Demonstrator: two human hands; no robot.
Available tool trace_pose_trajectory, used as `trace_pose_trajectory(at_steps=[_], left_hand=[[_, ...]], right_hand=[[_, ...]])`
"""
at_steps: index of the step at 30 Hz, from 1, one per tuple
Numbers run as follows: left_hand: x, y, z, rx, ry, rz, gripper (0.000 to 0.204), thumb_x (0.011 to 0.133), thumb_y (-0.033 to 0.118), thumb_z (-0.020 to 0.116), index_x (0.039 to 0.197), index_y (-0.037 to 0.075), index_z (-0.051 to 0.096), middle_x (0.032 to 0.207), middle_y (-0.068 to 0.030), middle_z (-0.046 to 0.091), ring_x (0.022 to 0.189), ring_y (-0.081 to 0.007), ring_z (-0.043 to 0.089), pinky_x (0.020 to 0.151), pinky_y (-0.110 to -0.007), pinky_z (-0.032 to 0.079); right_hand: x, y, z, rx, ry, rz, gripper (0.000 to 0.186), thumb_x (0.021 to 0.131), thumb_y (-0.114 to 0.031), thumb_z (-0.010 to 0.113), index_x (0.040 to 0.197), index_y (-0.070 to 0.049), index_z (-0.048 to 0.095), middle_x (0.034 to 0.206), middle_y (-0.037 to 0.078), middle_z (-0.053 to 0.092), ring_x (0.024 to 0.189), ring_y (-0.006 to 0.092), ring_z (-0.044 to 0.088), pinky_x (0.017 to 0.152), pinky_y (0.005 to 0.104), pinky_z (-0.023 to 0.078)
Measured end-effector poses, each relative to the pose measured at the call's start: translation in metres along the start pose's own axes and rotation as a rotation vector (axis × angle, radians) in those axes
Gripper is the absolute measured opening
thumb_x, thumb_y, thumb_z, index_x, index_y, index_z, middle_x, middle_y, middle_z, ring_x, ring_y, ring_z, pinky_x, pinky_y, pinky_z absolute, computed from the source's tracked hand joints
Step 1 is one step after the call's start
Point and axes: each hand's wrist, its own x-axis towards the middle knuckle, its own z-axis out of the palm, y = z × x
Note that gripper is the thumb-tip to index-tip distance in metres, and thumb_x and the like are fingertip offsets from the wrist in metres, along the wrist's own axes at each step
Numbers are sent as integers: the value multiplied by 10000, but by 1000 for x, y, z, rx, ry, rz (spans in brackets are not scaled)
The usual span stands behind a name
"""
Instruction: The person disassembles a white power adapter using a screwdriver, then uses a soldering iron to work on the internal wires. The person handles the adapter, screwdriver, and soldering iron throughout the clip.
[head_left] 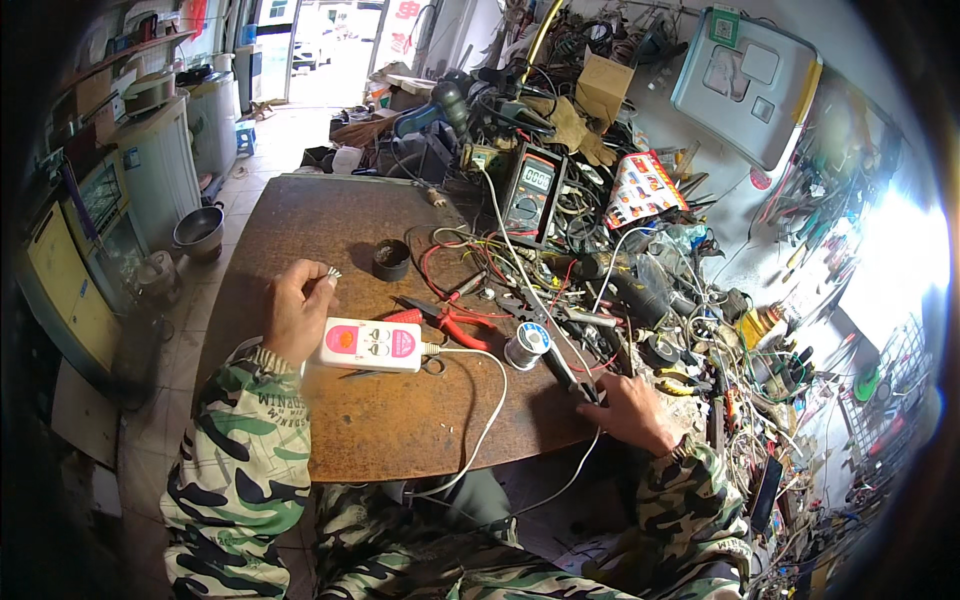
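Observation:
My left hand (296, 312) is closed in a pinch on a few small silvery pieces (334, 272), too small to name. Below it on the wooden table (400, 430) lies a white power strip (340, 358) with pink panels and a white cord. My right hand (636, 414) is at the table's right edge, its fingers closed at the end of a long dark tool (562, 372) whose kind I cannot make out. Between the hands are red-handled cutting pliers (462, 328) and a solder wire spool (527, 346). A small black round cup (391, 262) stands farther back.
A multimeter (533, 195) with a lit display stands at the back right. Wires, tools and parts heap along the table's right side. Yellow-handled pliers (682, 382) lie beyond my right hand. A metal pot (199, 232) sits on the tiled floor at left.

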Motion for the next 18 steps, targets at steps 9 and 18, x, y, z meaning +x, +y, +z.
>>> trace_pose_trajectory(at_steps=[9,18], left_hand=[[0,8,-3,-18,-60,-43,132,944,67,591,940,-65,596,805,-60,620,681,-127,642,616,-298,515],[-2,11,-1,17,-46,-26,126,935,57,585,895,-63,592,750,-66,625,665,-133,637,605,-304,497]], right_hand=[[8,-19,8,748,-127,124,374,867,-109,735,1184,51,615,762,94,685,694,79,615,583,274,491],[27,-75,16,1170,-360,-37,357,993,-120,594,1288,79,553,1025,97,682,909,144,641,790,297,532]])
